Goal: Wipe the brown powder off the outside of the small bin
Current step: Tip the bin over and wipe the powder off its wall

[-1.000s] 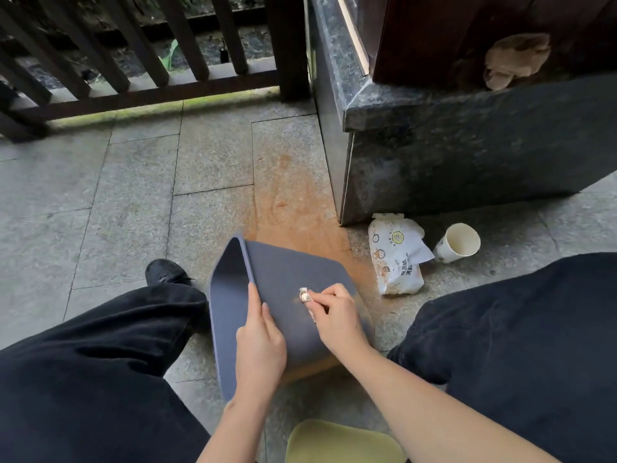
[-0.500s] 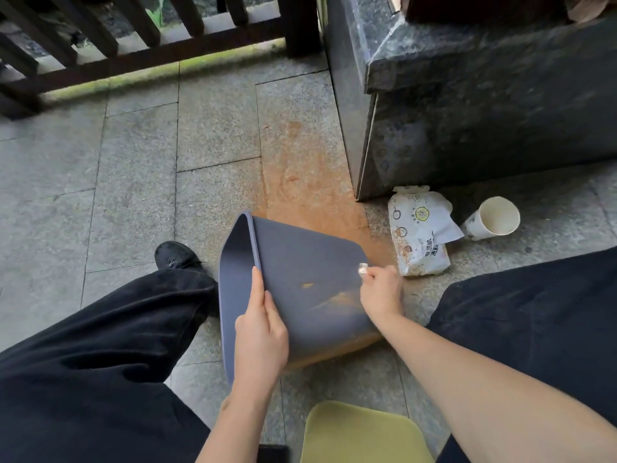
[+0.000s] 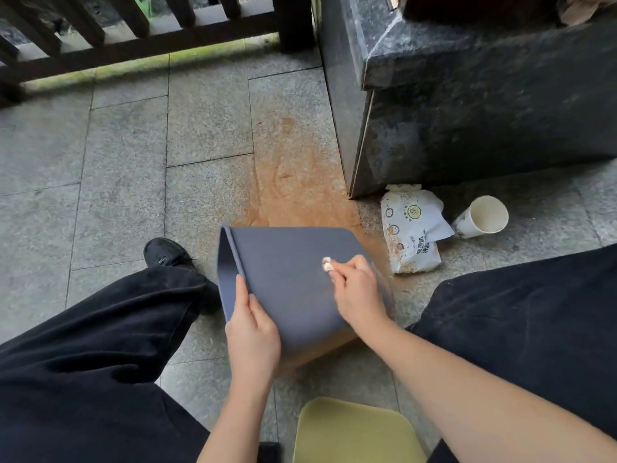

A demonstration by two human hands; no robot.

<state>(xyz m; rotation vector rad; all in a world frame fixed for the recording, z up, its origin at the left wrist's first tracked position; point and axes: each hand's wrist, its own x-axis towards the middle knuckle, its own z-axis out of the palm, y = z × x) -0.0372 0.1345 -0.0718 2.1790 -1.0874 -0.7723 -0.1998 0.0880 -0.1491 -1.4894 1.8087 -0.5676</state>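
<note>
The small dark blue bin [image 3: 287,269] lies on its side on the stone floor, its open mouth facing left. My left hand [image 3: 252,332] holds it near the rim, fingers laid along the upper wall. My right hand [image 3: 357,289] pinches a small wadded white wipe [image 3: 327,264] and presses it on the bin's upper wall. That wall looks clean where it shows. Brown powder lines the bin's lower edge [image 3: 320,355] and covers the floor [image 3: 293,192] behind the bin.
A wet-wipes pack [image 3: 409,228] dusted with powder and a tipped paper cup [image 3: 482,217] lie to the right. A dark stone plinth [image 3: 467,105] stands behind them. A wooden railing [image 3: 133,45] runs at the back left. My legs flank the bin; a yellow-green stool [image 3: 354,429] sits below.
My right hand swept the wipe from the wall's middle to its right edge, then back toward the middle. The brown smear seen on the wall half a second ago is gone.
</note>
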